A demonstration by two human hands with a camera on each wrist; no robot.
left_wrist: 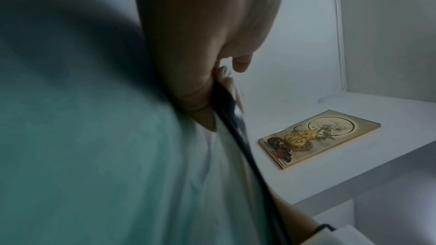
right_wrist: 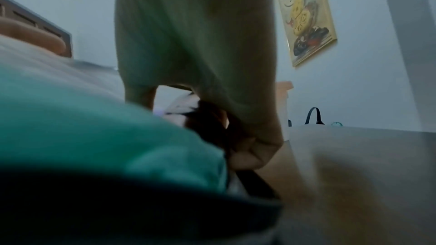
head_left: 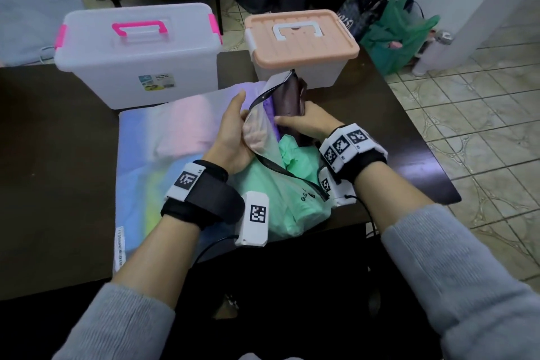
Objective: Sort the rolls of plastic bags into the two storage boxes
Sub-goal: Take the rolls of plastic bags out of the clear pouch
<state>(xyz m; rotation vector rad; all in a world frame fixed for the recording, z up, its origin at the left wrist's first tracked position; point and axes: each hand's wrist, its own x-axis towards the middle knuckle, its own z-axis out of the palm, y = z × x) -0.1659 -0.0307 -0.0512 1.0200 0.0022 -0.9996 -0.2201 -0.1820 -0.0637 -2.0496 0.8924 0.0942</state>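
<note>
A translucent zip pouch [head_left: 295, 202] with a black zipper lies on the dark table [head_left: 58, 155], stuffed with green plastic bags [head_left: 295, 155]. My left hand [head_left: 245, 114] holds the pouch's flap [head_left: 260, 123] open, thumb outside and fingers behind the film. My right hand [head_left: 295, 117] grips a dark brown roll [head_left: 289, 96] that sticks up out of the pouch next to a purple roll [head_left: 271, 109]. Behind stand two lidded boxes: a clear one with pink handle [head_left: 137, 52] and a white one with peach lid [head_left: 301, 41]. The wrist views show the left hand [left_wrist: 212, 44], the right hand [right_wrist: 200, 44] and green bags [left_wrist: 82, 137] up close.
A pastel rainbow packet [head_left: 175, 131] lies flat under the pouch, left of my hands. The table's right edge [head_left: 423, 131] drops to a tiled floor. A green shopping bag [head_left: 391, 38] and dark bags stand on the floor behind the peach-lidded box. A chair stands at the back.
</note>
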